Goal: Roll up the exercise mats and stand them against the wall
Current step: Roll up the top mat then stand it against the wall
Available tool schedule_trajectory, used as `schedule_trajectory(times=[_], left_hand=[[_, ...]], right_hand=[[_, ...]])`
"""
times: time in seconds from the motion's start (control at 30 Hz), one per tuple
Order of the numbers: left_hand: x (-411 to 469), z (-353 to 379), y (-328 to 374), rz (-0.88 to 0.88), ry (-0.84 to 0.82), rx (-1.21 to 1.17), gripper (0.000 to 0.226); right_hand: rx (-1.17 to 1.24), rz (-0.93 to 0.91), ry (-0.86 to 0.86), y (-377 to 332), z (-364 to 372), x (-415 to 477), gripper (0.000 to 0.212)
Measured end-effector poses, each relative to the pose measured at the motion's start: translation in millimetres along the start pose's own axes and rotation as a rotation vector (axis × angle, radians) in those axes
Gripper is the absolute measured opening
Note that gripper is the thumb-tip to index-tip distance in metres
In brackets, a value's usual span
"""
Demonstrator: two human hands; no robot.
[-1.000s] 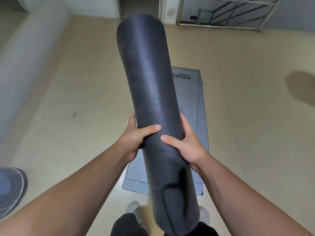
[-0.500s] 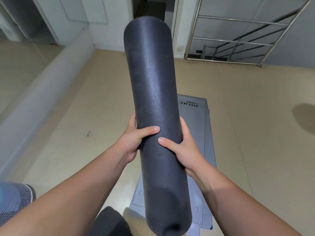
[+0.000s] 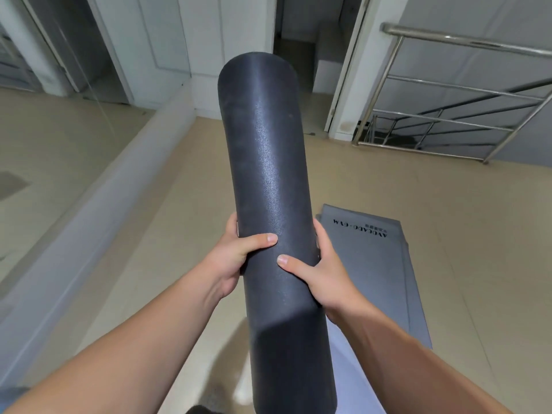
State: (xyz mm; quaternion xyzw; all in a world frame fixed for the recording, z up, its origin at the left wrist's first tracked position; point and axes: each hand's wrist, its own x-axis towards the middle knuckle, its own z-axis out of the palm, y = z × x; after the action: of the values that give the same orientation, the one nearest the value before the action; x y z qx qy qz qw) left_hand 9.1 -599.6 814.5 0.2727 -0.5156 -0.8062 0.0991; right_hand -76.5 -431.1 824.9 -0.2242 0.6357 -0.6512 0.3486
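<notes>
A rolled dark grey exercise mat [image 3: 265, 162] fills the middle of the view, held up off the floor and pointing away from me toward the far wall. My left hand [image 3: 236, 258] grips its left side with the thumb across the front. My right hand [image 3: 322, 273] grips the right side, thumb also on the front. A stack of flat grey mats [image 3: 382, 264] with printed lettering lies on the beige floor to the right, partly hidden by the roll and my right arm.
A low white ledge [image 3: 98, 210] under a mirror wall runs along the left. White door panels [image 3: 167, 46] and an open doorway [image 3: 307, 34] stand ahead. A steel stair railing [image 3: 448, 94] guards a stairwell at the right. Beige floor lies between.
The view has lifted and shifted left: the far wall, doors and railing now show more, and the flat mats sit farther right. Both hands keep the same grip on the roll.
</notes>
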Motion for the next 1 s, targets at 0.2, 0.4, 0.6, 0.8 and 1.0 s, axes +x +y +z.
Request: schedule_trajectory(times=[0.2,0.4,0.6,0.8,1.0], left_hand=[[80,-70,78,0.015,-0.023,-0.011,0.080],[190,-121,127,0.016,0.076,-0.003,0.080],[352,-158,191,0.043,0.138,0.086,0.089],[496,-180,275,0.034,0.165,0.113,0.094],[625,-237,345,0.050,0.194,0.147,0.097]], right_hand=[[0.004,0.007,0.015,-35,58,114,0.065],[0.066,0.083,0.007,-28,77,252,0.071],[0.093,0.136,-0.033,-19,66,442,0.100],[0.098,0.156,-0.065,-57,54,613,0.105],[0.053,0.145,-0.094,-79,78,769,0.102]])
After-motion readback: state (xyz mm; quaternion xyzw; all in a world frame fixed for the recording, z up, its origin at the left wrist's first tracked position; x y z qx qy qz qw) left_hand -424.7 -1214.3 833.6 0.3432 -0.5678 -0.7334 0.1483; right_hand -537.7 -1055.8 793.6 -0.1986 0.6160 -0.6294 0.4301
